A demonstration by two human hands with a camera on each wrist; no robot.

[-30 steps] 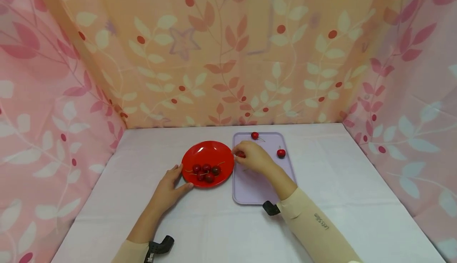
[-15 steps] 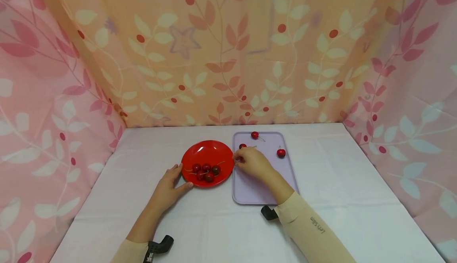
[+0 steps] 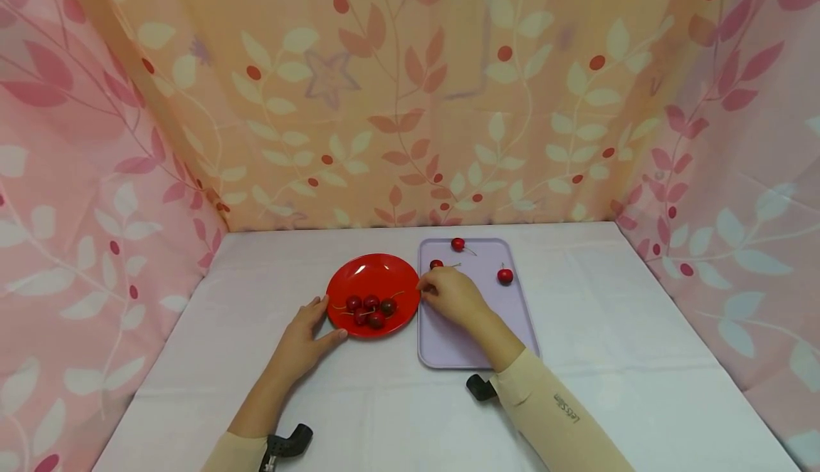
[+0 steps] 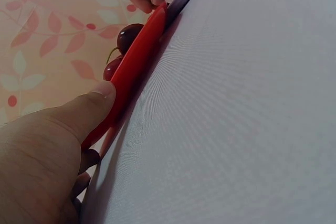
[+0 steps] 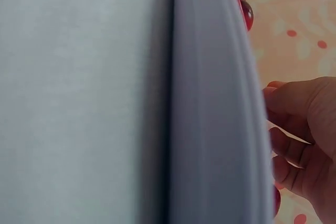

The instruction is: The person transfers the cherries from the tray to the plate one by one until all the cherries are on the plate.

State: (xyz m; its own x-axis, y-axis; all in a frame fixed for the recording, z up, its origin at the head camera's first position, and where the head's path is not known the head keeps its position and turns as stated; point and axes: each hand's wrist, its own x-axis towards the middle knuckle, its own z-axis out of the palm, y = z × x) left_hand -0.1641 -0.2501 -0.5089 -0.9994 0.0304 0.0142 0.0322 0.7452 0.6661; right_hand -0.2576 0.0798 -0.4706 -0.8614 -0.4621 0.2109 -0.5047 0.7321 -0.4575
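Cherries, dark red, round and glossy with thin stems (image 3: 376,320), lie clustered in the near part of a round, shiny red plate (image 3: 378,273). Three more cherries rest on a rectangular pale purple tray with a raised rim (image 3: 448,347): the far cherry (image 3: 458,244) near the far edge, the right cherry (image 3: 505,276) towards the right side, and the left cherry (image 3: 436,264) near the left edge, partly hidden just beyond the right hand (image 3: 453,294). Plate and tray stand side by side, so close that I cannot tell whether they touch.

The person's left hand (image 3: 306,340) grasps the plate at its left rim, the thumb at the near edge and the other fingers around the left side. The right hand is over the tray's left edge, beside the plate's right rim, its fingers bent and its thumb close to the forefinger; I cannot tell whether they pinch anything.

Both arms wear beige sleeves (image 3: 560,415), the right one with dark lettering, and a black device sits at the left wrist (image 3: 291,440) and another at the right (image 3: 479,388). Everything rests on a white cloth (image 3: 384,408). Behind it hangs an orange leaf-patterned curtain (image 3: 410,102), with pink patterned cloth (image 3: 70,173) along both sides.
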